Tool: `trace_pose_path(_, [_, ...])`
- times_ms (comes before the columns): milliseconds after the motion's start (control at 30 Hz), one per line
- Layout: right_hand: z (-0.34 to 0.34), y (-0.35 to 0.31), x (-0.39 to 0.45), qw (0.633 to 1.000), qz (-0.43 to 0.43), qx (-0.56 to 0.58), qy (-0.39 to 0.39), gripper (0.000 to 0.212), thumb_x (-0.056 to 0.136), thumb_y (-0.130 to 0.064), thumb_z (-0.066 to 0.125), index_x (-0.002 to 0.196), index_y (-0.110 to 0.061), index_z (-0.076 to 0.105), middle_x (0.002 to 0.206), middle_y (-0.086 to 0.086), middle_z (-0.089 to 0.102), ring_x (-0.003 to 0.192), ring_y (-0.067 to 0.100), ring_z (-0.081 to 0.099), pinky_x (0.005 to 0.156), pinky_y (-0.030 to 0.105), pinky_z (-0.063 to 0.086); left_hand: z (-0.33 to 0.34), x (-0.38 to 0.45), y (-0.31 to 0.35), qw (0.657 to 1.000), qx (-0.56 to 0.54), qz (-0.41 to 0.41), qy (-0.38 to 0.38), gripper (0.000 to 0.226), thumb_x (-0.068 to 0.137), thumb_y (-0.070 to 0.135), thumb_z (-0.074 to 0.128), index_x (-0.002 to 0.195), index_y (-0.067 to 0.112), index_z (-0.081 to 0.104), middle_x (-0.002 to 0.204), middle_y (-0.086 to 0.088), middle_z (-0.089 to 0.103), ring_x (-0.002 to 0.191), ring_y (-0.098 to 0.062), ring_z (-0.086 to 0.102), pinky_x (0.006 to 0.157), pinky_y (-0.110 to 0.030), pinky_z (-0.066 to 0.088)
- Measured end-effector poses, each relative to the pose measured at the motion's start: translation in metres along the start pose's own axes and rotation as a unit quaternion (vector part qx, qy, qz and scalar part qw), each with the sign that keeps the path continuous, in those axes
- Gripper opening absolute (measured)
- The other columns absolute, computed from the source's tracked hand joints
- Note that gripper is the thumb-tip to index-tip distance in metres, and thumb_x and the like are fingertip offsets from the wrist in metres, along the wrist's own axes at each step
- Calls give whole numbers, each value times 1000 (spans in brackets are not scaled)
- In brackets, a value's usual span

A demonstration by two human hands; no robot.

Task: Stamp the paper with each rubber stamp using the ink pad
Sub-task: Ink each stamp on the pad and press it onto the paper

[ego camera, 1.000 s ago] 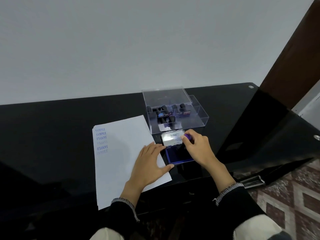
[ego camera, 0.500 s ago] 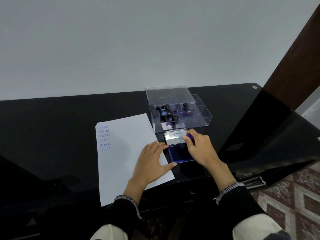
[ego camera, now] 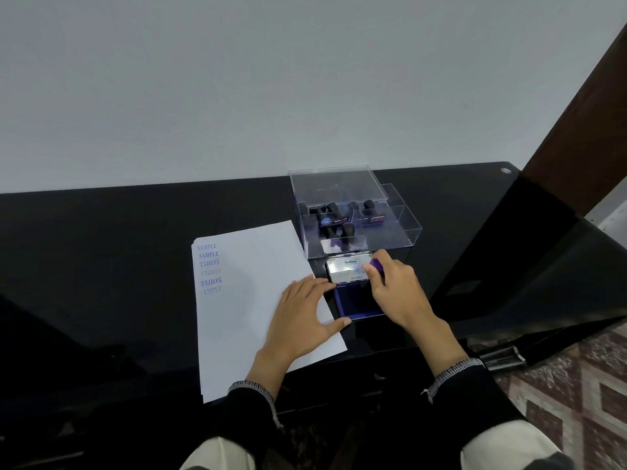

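A white paper (ego camera: 247, 300) lies on the black table (ego camera: 101, 266), with several blue SAMPLE prints (ego camera: 209, 268) down its upper left. My left hand (ego camera: 298, 320) rests flat on the paper's right edge. The ink pad (ego camera: 356, 301) sits open just right of it, its silver lid (ego camera: 346, 270) raised at the back. My right hand (ego camera: 397, 293) grips a stamp with a purple handle (ego camera: 376, 265) over the pad's right side. The stamp's face is hidden by my fingers.
A clear plastic box (ego camera: 403, 228) with its lid open stands behind the ink pad and holds several black-handled stamps (ego camera: 334, 218). The table's front edge runs just below my wrists. A brown door frame (ego camera: 576, 130) rises at the right, over patterned floor (ego camera: 576, 385).
My hands have stayed where they were: left on the paper, right gripping the purple stamp at the ink pad. Only my head has shifted a little.
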State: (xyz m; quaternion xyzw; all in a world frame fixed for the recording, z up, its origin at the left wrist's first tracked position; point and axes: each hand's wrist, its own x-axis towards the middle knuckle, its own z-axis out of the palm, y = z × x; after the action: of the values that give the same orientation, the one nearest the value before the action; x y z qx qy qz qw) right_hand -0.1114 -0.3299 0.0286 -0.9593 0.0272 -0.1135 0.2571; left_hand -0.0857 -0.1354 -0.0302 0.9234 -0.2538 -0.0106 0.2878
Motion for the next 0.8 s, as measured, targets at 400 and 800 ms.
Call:
trace_pose_path(400, [11, 0, -2, 998, 3, -49, -32, 16, 101, -38, 31, 100, -23, 36, 75, -3, 53, 65, 12, 53, 55, 30, 44, -1, -1, 1, 1000, 4, -2, -4, 72, 81, 73, 51, 143, 40, 36, 151, 17, 33, 143, -4, 17, 114, -23, 0])
trace_pose_path(800, [9, -5, 1, 995, 41, -81, -40, 20, 103, -41, 22, 101, -23, 31, 73, -7, 54, 59, 10, 50, 52, 31, 32, -2, -1, 3, 1000, -3, 2, 9, 71, 80, 72, 53, 141, 39, 39, 148, 18, 36, 141, -3, 20, 112, -20, -1])
